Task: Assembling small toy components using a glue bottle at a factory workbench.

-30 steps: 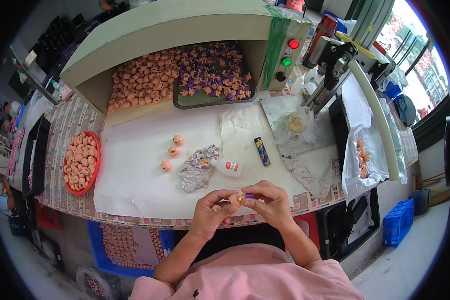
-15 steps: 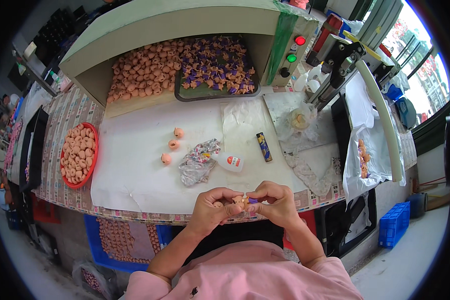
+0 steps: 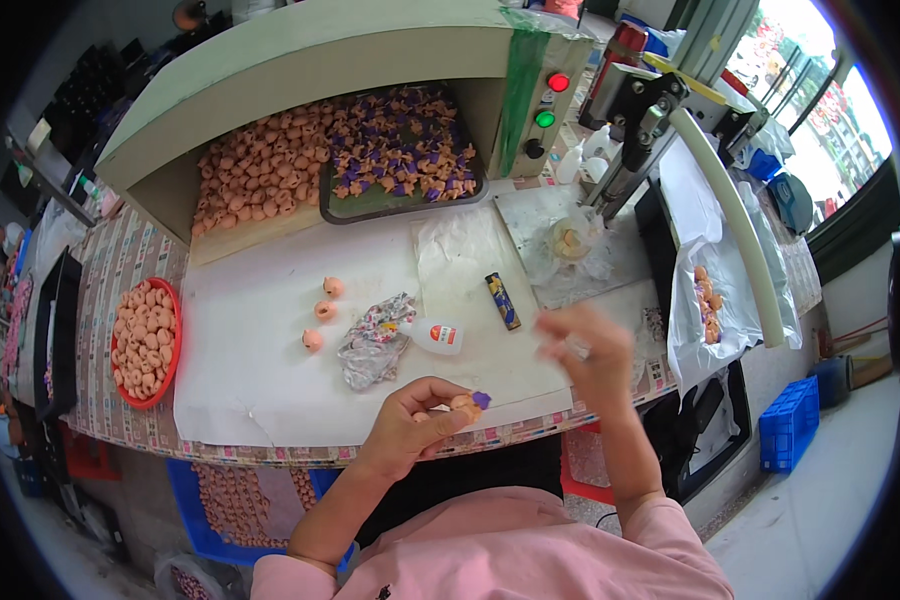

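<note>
Near the table's front edge, my left hand [image 3: 407, 432] is closed around a small toy figure [image 3: 467, 404] with a peach head and a purple body, which points right. My right hand [image 3: 590, 355] is off the figure, raised to the right over the table and blurred by motion; whether its fingers hold anything does not show. Between and beyond the hands lie a white squeeze bottle [image 3: 440, 337] on its side, a crumpled patterned cloth or bag [image 3: 375, 350] and a dark blue and yellow tube [image 3: 503, 301]. Several round peach doll heads [image 3: 324, 310] stand in a row further left.
A red basket [image 3: 176, 345] of peach heads stands at left. Beneath a grey-green hood [image 3: 300, 60] are piled heads and a black tray [image 3: 410, 207] of purple-clad bodies. A lever press [image 3: 625, 150] rises at right, beside a lined tray [image 3: 685, 330] holding several figures.
My right hand has let go of the figure and swung up and to the right. My left hand keeps hold of it. The view has shifted a little to the right.
</note>
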The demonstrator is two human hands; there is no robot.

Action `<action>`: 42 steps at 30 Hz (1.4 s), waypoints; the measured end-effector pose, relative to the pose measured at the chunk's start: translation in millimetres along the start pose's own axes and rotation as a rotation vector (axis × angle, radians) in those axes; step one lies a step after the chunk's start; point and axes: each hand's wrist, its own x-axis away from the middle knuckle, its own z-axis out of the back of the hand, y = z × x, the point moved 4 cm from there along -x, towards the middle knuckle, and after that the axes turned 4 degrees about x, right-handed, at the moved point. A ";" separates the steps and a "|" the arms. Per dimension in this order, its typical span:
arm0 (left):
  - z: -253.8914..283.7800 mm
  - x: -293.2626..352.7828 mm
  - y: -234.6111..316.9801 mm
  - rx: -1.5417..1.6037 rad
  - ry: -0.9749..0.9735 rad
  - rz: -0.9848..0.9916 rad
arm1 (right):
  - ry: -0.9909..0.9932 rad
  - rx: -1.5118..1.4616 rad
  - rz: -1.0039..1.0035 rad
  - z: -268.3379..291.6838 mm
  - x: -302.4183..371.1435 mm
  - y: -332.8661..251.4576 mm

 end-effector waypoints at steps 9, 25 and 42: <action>-28.4 3.9 -5.5 0.122 -0.091 0.017 | 0.760 0.436 0.407 142.3 -154.2 -38.1; -16.6 7.8 9.0 0.135 -0.078 -0.066 | 0.409 0.554 -0.133 44.6 -28.4 117.6; -94.1 -80.2 62.9 -0.362 0.042 -0.124 | 0.771 0.630 -0.423 231.9 57.7 73.9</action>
